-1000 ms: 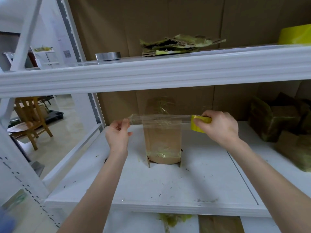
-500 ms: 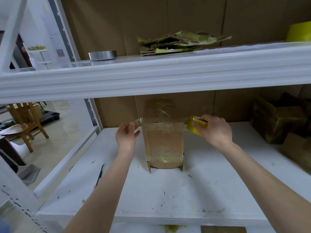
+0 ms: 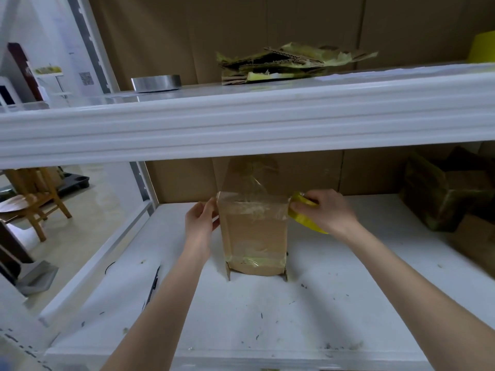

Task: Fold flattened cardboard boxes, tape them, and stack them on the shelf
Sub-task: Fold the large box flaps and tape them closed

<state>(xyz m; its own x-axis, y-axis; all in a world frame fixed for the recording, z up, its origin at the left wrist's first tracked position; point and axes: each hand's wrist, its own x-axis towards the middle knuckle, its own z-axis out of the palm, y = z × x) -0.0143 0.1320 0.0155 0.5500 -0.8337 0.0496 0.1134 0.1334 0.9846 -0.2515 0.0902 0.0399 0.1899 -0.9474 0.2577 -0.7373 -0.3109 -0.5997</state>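
Note:
A small brown cardboard box [image 3: 254, 236] stands upright on the white shelf [image 3: 267, 317], with older tape near its bottom and one flap raised at the back. A clear strip of tape [image 3: 251, 207] runs across its upper front edge. My left hand [image 3: 201, 223] presses the tape's free end against the box's left side. My right hand [image 3: 325, 211] grips the yellow tape roll [image 3: 304, 212] at the box's right side.
Folded, taped boxes [image 3: 450, 194] sit at the right of the same shelf. The upper shelf [image 3: 241, 121] holds a silver tape roll [image 3: 156, 83], flattened cardboard [image 3: 289, 64] and a yellow object [image 3: 483, 48]. A dark pen-like tool [image 3: 154, 285] lies left of my left arm. A wooden chair [image 3: 34, 194] stands beyond the shelf.
Both hands moved down and in toward the box. The stretched tape, held in the air before, now lies against the box's upper front, with its ends at the two sides.

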